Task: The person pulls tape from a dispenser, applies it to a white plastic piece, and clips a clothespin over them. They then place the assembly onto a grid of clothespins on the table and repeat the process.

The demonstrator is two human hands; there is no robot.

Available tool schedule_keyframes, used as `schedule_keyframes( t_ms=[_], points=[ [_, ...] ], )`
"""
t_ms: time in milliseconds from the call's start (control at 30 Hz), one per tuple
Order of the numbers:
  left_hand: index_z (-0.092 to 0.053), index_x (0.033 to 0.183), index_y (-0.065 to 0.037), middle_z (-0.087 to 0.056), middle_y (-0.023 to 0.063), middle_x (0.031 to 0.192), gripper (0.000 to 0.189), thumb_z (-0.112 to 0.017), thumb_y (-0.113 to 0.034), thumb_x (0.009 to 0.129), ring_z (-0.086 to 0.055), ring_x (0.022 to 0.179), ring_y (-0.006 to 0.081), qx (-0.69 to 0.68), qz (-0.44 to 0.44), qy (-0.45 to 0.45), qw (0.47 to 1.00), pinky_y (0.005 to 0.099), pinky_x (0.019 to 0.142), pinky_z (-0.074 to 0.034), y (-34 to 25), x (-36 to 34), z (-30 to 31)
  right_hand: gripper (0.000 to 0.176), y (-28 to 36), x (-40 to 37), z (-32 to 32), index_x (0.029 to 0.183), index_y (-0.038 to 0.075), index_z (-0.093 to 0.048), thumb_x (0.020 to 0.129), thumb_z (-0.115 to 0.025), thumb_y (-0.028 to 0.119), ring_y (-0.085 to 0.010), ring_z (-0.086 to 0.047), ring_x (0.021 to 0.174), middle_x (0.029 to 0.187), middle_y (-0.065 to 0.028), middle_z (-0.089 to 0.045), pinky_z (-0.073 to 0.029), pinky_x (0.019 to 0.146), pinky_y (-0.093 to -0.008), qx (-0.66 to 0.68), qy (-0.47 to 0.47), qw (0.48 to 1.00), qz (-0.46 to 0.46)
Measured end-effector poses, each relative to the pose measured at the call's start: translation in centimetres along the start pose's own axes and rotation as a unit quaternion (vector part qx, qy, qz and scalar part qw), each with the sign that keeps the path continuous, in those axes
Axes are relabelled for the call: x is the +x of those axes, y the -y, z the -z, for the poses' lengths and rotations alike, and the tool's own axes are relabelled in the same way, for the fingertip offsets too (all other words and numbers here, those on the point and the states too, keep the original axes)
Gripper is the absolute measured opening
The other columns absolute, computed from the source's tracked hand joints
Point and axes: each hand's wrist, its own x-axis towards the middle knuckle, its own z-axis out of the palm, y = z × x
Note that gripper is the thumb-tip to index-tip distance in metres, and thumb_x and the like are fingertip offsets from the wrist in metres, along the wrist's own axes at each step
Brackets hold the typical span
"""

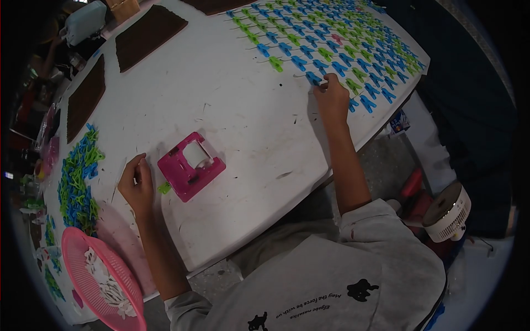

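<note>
My right hand (332,102) is closed at the near edge of the rows of clips, its fingertips on a blue clip (313,78). Rows of blue and green plastic clips (326,54), with thin strips sticking out of them, cover the far right of the table. My left hand (137,185) has its fingers curled inward; what they hold, if anything, is hidden. Just right of it lies a bright pink tape dispenser (182,186) with a white roll (197,154). A green clip (164,188) lies against the dispenser's left side.
A pile of loose blue and green clips (78,185) lies on the white table (254,132) at left. A pink basket (70,259) holds white pieces (105,281). Dark brown mats (149,34) lie at the back. A white fan (448,212) stands at lower right.
</note>
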Motion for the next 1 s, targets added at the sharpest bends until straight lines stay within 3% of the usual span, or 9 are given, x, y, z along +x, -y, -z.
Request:
schedule_keyframes(
  t_ms=[467, 633, 733, 800, 933, 1000],
  points=[
    [-0.071, 0.096, -0.001, -0.052, -0.0032, 0.063, 0.011, -0.064, -0.006, 0.089, -0.042, 0.055, 0.0035, 0.008, 0.018, -0.010, 1.000, 0.0194, 0.051, -0.033, -0.5, 0.2, 0.0, 0.035, -0.1, 0.2, -0.1, 0.107, -0.001, -0.064, 0.077, -0.076, 0.009, -0.0264, -0.071, 0.079, 0.088, -0.0168, -0.072, -0.056, 0.069, -0.0348, -0.013, 0.021, 0.999, -0.020],
    [-0.071, 0.096, -0.004, -0.054, 0.0019, 0.061, 0.011, -0.065, -0.007, 0.088, -0.045, 0.053, 0.0073, 0.021, 0.009, -0.022, 1.000, 0.0222, 0.051, -0.038, -0.2, 0.4, 1.3, 0.039, 0.5, -1.2, 0.6, 0.114, -0.006, -0.061, 0.079, -0.075, 0.007, -0.0326, -0.068, 0.083, 0.098, -0.0189, -0.069, -0.054, 0.071, -0.0381, 0.000, -0.028, 0.998, 0.056],
    [-0.071, 0.096, -0.005, -0.056, 0.0045, 0.061, 0.011, -0.066, -0.010, 0.087, -0.048, 0.052, 0.0116, 0.073, 0.053, -0.042, 0.995, 0.0249, 0.052, -0.040, 0.5, 1.0, 4.0, 0.041, 3.5, -2.5, 1.1, 0.115, -0.005, -0.061, 0.081, -0.076, 0.010, -0.0265, -0.068, 0.076, 0.099, -0.0158, -0.068, -0.054, 0.067, -0.0358, 0.032, -0.001, 0.997, 0.068],
    [-0.071, 0.095, -0.006, -0.056, 0.0054, 0.062, 0.012, -0.067, -0.012, 0.086, -0.049, 0.052, 0.0138, 0.096, 0.093, -0.043, 0.990, 0.0265, 0.052, -0.041, 1.9, 1.2, 5.5, 0.040, 6.6, -3.5, 1.6, 0.116, -0.004, -0.062, 0.082, -0.076, 0.013, -0.0182, -0.066, 0.068, 0.101, -0.0142, -0.068, -0.053, 0.062, -0.0324, 0.064, 0.066, 0.993, 0.072],
    [-0.070, 0.092, -0.006, -0.057, 0.0059, 0.061, 0.018, -0.071, -0.019, 0.081, -0.052, 0.053, 0.0158, 0.171, 0.143, 0.025, 0.975, 0.0296, 0.052, -0.041, 4.2, 1.0, 9.1, 0.038, 12.1, -4.2, -0.2, 0.113, -0.003, -0.063, 0.082, -0.076, 0.013, -0.0133, -0.062, 0.060, 0.100, -0.0135, -0.068, -0.051, 0.056, -0.0292, 0.106, 0.145, 0.966, 0.188],
    [-0.070, 0.091, -0.004, -0.057, 0.0058, 0.062, 0.022, -0.074, -0.022, 0.079, -0.052, 0.055, 0.0154, 0.168, 0.184, 0.065, 0.966, 0.0299, 0.052, -0.041, 4.3, 0.7, 10.6, 0.040, 14.7, -3.8, -1.4, 0.116, -0.003, -0.061, 0.082, -0.075, 0.014, -0.0137, -0.060, 0.058, 0.098, -0.0126, -0.067, -0.050, 0.054, -0.0284, 0.150, 0.170, 0.928, 0.295]
  ],
)
